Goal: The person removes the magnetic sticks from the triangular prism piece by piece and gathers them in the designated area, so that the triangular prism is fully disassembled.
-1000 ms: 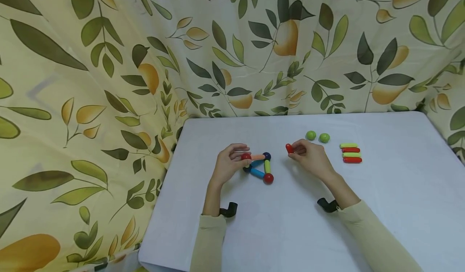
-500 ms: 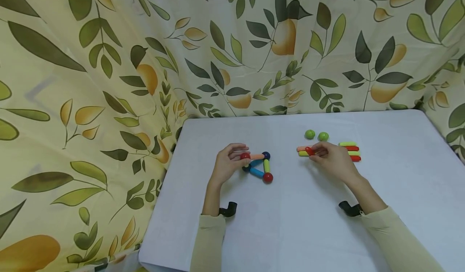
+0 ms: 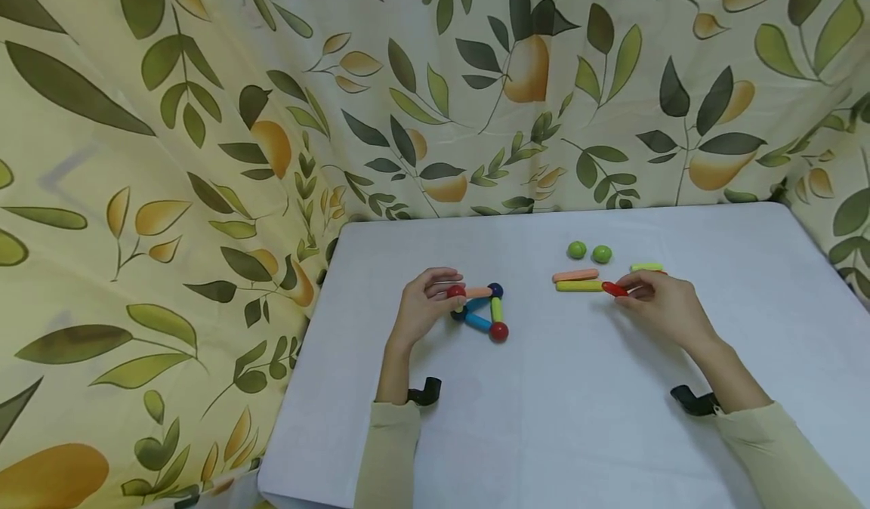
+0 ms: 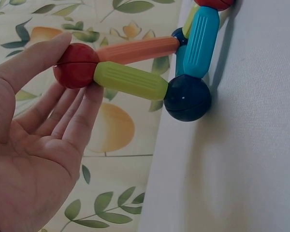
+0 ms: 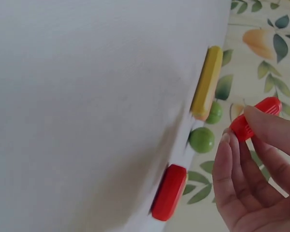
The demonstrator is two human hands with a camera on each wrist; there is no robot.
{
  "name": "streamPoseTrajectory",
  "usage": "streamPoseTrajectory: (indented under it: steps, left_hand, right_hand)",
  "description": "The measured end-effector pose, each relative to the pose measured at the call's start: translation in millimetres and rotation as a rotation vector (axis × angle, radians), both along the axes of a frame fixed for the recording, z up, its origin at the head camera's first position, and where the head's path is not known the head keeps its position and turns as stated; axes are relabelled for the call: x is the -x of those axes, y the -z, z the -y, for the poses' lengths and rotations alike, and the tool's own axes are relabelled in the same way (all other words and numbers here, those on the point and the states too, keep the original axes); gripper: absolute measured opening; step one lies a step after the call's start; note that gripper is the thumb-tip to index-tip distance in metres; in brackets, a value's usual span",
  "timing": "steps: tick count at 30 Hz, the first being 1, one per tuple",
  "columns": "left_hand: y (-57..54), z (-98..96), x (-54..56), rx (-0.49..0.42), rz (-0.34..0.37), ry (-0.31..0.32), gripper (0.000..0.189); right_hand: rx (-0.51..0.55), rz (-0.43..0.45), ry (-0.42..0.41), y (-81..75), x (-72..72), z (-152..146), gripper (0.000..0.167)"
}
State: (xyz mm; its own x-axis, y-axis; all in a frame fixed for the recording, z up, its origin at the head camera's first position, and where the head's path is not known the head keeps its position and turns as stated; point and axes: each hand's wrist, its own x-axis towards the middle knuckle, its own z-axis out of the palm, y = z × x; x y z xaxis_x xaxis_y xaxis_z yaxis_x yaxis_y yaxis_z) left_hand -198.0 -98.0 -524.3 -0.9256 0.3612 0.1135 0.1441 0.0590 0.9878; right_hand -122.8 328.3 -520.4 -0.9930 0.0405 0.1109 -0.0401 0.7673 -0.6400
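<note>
My left hand point(image 3: 420, 311) pinches a red ball point(image 4: 76, 66) between thumb and fingertips. That ball is the raised corner of a ball-and-rod construction. From it run an orange rod point(image 4: 137, 50) and a yellow-green rod point(image 4: 131, 81). The latter reaches a dark blue ball point(image 4: 187, 98) low by the table, joined to a blue rod point(image 4: 201, 41). Another red ball point(image 3: 499, 332) forms the front right corner. My right hand point(image 3: 669, 309) holds a loose red rod point(image 5: 242, 127) between thumb and fingers, above the table at the right end of a long yellow rod point(image 3: 578, 286).
Beside the long yellow rod lies a long orange rod point(image 3: 575, 275). Two green balls point(image 3: 601, 254) sit behind them. A short yellow-green rod point(image 3: 646, 266) shows behind my right hand; a red rod point(image 5: 169, 192) lies there too. Patterned cloth point(image 3: 435, 116) hangs behind the white table point(image 3: 476, 433).
My right hand has moved rightward with the red rod, away from the construction, uncovering the long orange and yellow rods. My left hand stays on the red ball.
</note>
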Motion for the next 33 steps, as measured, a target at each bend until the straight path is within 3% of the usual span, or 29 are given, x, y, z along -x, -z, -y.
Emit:
streamPoseTrajectory:
  steps: [8, 20, 26, 33]
  left_hand:
    - [1.4, 0.1, 0.6, -0.006, -0.014, 0.001, 0.049]
    - [0.5, -0.7, -0.6, -0.012, 0.002, -0.006, 0.053]
    - [1.5, -0.3, -0.6, -0.007, -0.01, -0.005, 0.052]
    - [1.6, -0.9, -0.3, -0.008, -0.01, 0.001, 0.053]
  right_hand:
    - [-0.026, 0.027, 0.022, 4.7, -8.6, -24, 0.029]
    - [-0.083, 0.147, 0.03, 10.8, -16.4, -62, 0.031]
    - [-0.094, 0.165, 0.029, 14.0, -16.1, -73, 0.034]
    - [-0.112, 0.17, 0.043, 21.6, -7.6, -81, 0.025]
